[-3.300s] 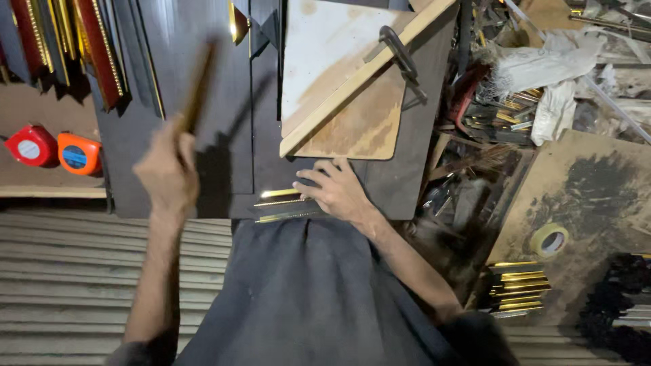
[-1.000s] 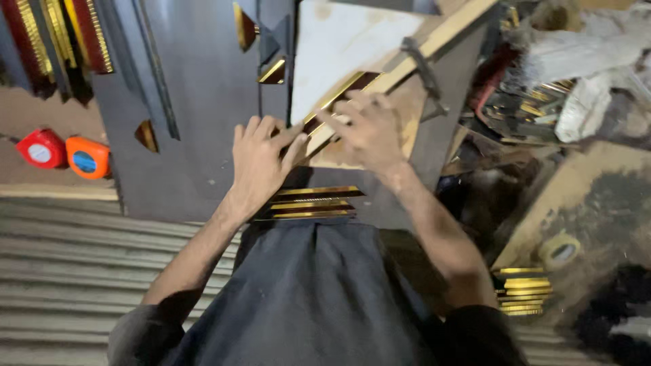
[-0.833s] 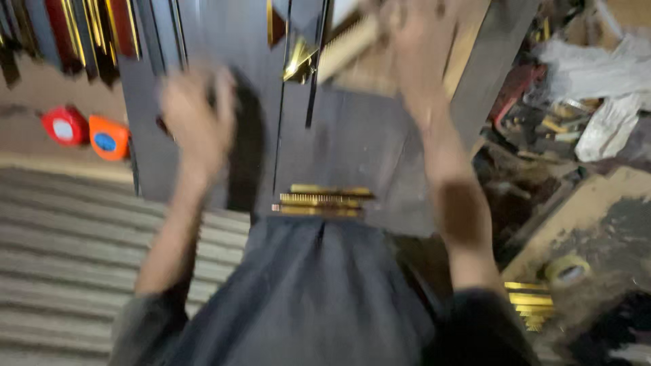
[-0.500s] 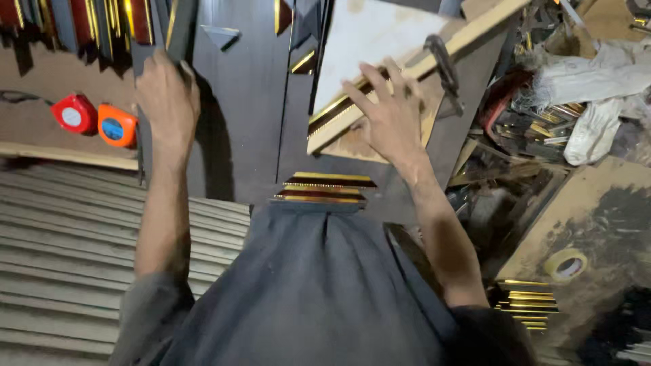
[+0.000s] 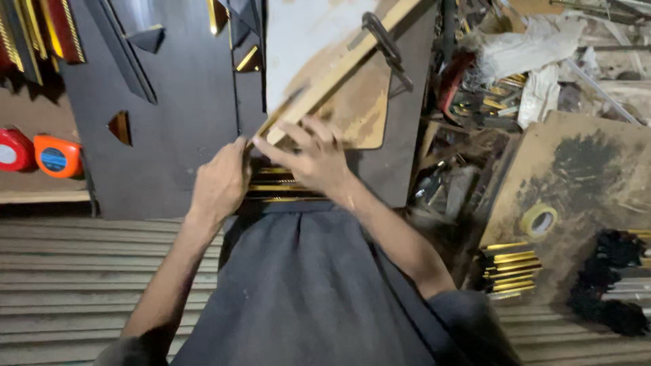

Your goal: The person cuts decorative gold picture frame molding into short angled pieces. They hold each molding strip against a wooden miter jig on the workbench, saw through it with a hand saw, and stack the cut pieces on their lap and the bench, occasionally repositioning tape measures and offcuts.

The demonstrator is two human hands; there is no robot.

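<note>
Beside the hands (image 5: 271, 169), gold strips (image 5: 285, 186).

Glossy gilt moulding strips (image 5: 285, 188) lie on the matt black bench (image 5: 183, 135) — beside a rough, worn wooden board (image 5: 352, 108) and matt grey cloth (image 5: 305, 285).

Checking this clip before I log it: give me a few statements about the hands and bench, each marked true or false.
1. Both hands meet at the lower end of a slanted wooden strip. True: the left hand and right hand are there together.
2. A stack of gold-edged moulding pieces lies just below the hands. True.
3. The roll of yellow tape is in the right hand. False: it lies on a stained board off to the right.
4. The orange tape measure sits on the person's lap. False: it is on a shelf at far left, beside a red one.
</note>
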